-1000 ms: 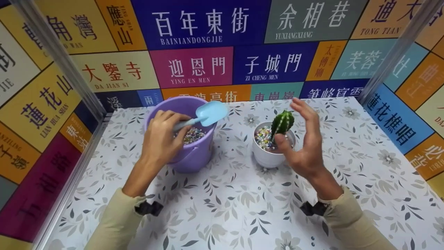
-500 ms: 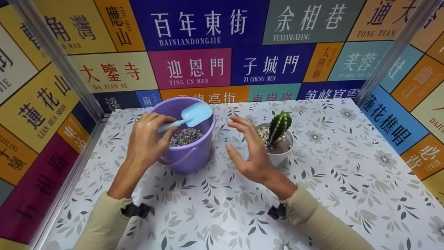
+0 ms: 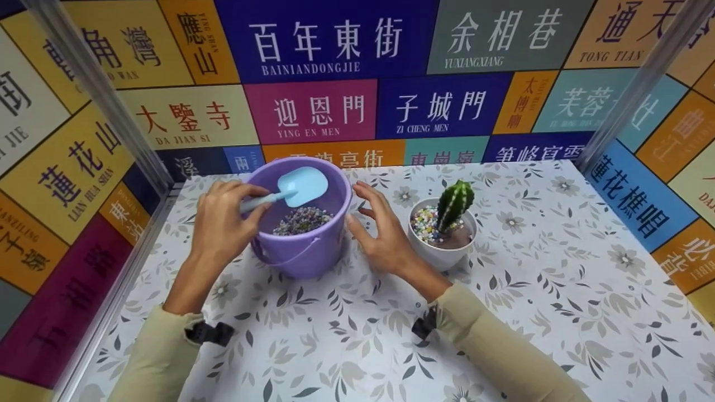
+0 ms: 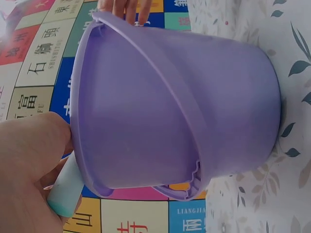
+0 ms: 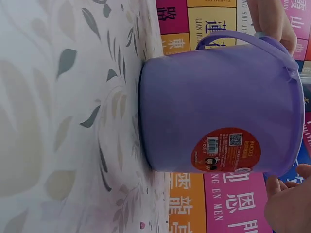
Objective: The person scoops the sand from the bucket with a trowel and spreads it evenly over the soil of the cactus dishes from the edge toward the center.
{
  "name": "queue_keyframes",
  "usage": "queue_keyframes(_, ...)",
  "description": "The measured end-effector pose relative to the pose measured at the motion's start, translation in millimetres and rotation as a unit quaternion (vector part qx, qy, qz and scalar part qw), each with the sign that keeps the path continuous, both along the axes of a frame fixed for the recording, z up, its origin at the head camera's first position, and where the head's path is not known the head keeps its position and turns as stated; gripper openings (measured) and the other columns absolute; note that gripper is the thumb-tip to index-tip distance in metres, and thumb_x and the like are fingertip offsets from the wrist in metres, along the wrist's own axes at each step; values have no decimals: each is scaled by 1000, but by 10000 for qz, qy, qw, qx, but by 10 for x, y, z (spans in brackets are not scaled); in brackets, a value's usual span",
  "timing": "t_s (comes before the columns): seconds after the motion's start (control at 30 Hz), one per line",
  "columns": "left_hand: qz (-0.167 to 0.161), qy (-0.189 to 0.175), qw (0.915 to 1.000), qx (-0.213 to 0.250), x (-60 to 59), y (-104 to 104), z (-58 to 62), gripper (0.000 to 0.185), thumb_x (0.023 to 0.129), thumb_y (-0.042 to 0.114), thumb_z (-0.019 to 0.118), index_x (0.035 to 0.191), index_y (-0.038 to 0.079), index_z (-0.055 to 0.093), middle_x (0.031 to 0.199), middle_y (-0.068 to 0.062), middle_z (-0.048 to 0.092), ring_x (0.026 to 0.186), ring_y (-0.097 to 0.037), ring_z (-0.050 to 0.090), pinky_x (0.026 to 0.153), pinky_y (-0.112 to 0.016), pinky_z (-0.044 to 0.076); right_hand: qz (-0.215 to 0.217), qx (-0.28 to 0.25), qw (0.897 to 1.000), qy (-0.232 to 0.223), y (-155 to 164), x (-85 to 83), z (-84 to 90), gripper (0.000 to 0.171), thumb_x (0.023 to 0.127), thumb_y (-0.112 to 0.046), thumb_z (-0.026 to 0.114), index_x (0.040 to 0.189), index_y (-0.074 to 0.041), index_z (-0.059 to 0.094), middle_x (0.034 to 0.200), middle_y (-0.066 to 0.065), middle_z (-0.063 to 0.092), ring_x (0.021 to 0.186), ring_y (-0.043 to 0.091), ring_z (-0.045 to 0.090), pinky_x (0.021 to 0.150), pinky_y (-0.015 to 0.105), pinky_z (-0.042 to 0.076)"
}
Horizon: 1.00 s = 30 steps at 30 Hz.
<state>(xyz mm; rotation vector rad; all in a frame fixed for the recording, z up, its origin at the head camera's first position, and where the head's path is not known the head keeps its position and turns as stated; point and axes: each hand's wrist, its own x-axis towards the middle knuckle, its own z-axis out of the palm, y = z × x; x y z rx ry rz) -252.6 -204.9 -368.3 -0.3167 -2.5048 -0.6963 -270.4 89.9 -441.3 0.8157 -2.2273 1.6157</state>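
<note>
Flanking the bucket (image 3: 313,254) are both hands (image 3: 223,220) (image 3: 385,237), the left gripping a shovel (image 3: 303,187).

Extends both arms inward from the near side, the left arm (image 3: 153,357) and the right arm (image 3: 508,346) in beige sleeves, bare past the cuffs. Wears a dark band at each wrist. Arches the left hand (image 3: 220,223) at left, pinching with curled fingers against the thumb. Holds the right hand (image 3: 384,240) near the middle, with loosely bent fingers pointing far-left and thumb set apart.
</note>
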Motion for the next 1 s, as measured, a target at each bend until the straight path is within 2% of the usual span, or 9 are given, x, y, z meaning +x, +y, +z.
queue_keyframes(0.1, -27, -69, 10000, 20, -29, 9, 4, 23, 93, 17, 86, 114, 9, 83, 114, -12, 80, 109, -36, 64, 94, -54, 45, 49, -141, 9997, -198, -69, -57, 23, 63, 111, -34, 60, 165, -9, 40, 172, 6, 39, 156, 23, 44, 125, 50, 45)
queue_keyframes(0.27, -74, -227, 9997, 61, -35, 28, 10, 23, 91, 17, 88, 113, 8, 84, 113, -13, 81, 107, -36, 63, 98, -54, 47, 90, -387, 9983, -419, -183, -136, -7, 62, 111, -38, 61, 164, -11, 42, 170, 6, 43, 157, 28, 46, 126, 47, 43)
queue_keyframes(0.43, 30, -629, 9980, -1, -37, 62, 54, 24, 91, 16, 88, 113, 9, 84, 114, -15, 80, 110, -37, 63, 101, -56, 49, 66, -814, 9947, -628, -245, -177, -83, 55, 110, -33, 63, 160, -18, 46, 169, 3, 45, 159, 25, 43, 125, 45, 44)
queue_keyframes(0.57, 212, -1002, 9940, -389, -46, 113, 132, 22, 92, 16, 86, 113, 9, 84, 113, -16, 80, 110, -40, 63, 100, -60, 49, 28, -1076, 9920, -662, -279, -175, -112, 53, 109, -31, 63, 158, -19, 47, 169, 3, 46, 159, 24, 43, 125, 45, 44)
queue_keyframes(0.67, 358, -1063, 9888, -981, -67, 167, 190, 20, 90, 14, 86, 109, 8, 85, 108, -17, 81, 106, -43, 65, 97, -60, 50, 45, -1227, 9902, -665, -306, -177, -132, 54, 108, -30, 62, 158, -18, 47, 170, 6, 45, 160, 26, 43, 126, 47, 43)
queue_keyframes(0.77, 495, -1060, 9786, -1691, -108, 251, 234, 18, 87, 15, 88, 102, 7, 86, 103, -21, 81, 103, -47, 67, 94, -61, 51, 22, -1347, 9886, -668, -334, -174, -150, 54, 108, -30, 61, 159, -17, 46, 171, 7, 44, 160, 27, 42, 126, 49, 43)
queue_keyframes(0.87, 637, -1251, 9614, -2368, -151, 348, 273, 18, 85, 12, 86, 100, 3, 83, 105, -25, 80, 106, -48, 68, 95, -62, 51, 28, -1471, 9865, -720, -355, -164, -163, 53, 109, -28, 61, 158, -18, 46, 171, 6, 44, 160, 26, 43, 127, 50, 42)
queue_keyframes(1.0, 779, -1731, 9362, -2957, -190, 426, 320, 32, 81, 9, 87, 110, 0, 77, 114, -26, 77, 112, -46, 67, 101, -61, 49, 130, -1578, 9840, -819, -367, -162, -165, 52, 109, -26, 62, 158, -19, 46, 172, 5, 43, 160, 28, 43, 128, 49, 40)
